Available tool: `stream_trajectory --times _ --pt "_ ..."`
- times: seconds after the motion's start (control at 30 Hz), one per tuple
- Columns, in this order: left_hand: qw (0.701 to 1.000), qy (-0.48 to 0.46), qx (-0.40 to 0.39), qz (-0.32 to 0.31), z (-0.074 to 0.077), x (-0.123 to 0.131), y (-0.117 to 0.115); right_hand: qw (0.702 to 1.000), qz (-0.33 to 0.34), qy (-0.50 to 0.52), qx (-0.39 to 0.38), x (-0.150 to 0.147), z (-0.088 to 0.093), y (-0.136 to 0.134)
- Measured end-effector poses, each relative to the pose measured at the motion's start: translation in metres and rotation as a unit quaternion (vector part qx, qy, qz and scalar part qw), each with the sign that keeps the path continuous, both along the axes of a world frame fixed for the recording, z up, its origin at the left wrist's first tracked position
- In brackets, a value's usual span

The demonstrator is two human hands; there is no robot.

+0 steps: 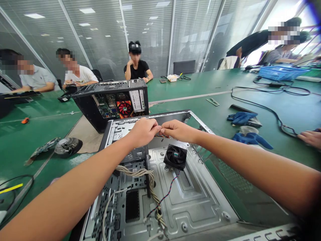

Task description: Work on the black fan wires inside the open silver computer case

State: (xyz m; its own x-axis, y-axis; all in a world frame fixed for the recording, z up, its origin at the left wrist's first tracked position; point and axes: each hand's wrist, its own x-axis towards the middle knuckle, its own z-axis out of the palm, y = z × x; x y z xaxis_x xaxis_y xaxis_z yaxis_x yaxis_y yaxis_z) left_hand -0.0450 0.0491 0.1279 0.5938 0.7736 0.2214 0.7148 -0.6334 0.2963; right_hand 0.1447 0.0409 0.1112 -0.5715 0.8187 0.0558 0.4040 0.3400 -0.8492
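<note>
My left hand (pixel 143 131) and my right hand (pixel 177 130) meet fingertip to fingertip above the far part of an opened computer case (pixel 200 197), which lies flat. Both are closed in a pinch. Thin coloured wires (pixel 164 136) show just under the right fingers; what the left fingertips hold is too small to make out. Nearer to me, a black case fan (pixel 176 156) rests on the metal floor of the case, its twisted red-and-blue lead (pixel 167 195) running toward me. Bundled beige cables (pixel 151 184) lie along the middle divider.
Behind stands another computer tower (pixel 112 100), side open. Left on the green table (pixel 185 92) is a round heatsink cooler (pixel 67 147). Blue gloves (pixel 250 135), a black cable (pixel 265 103) and a blue basket (pixel 281 73) are right. Several people sit around; another person's hand (pixel 311 138) is at the right edge.
</note>
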Motion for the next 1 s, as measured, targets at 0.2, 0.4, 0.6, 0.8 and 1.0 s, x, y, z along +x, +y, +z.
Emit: stream_trajectory --times 0.2,0.4,0.6,0.8,1.0 --pt "1.0 -0.006 0.009 -0.011 0.0018 0.0008 -0.0012 0.999 -0.021 0.025 -0.03 -0.0005 0.0008 -0.0005" --pt "0.999 0.029 0.014 0.003 0.0007 0.0029 -0.0012 0.999 0.003 -0.005 0.039 0.0007 -0.0012 0.0007" --pt "1.0 -0.012 0.013 0.01 0.0013 0.0025 -0.0039 0.997 -0.005 -0.032 0.067 0.0009 -0.0013 0.0003" --pt "0.994 -0.096 0.016 -0.058 0.0023 -0.0022 -0.0071 0.999 0.013 0.019 -0.026 0.0021 -0.0014 -0.0003" --pt "0.988 -0.011 0.119 -0.097 0.0028 -0.004 -0.0058 0.989 0.013 0.081 -0.121 0.0058 -0.005 -0.0004"
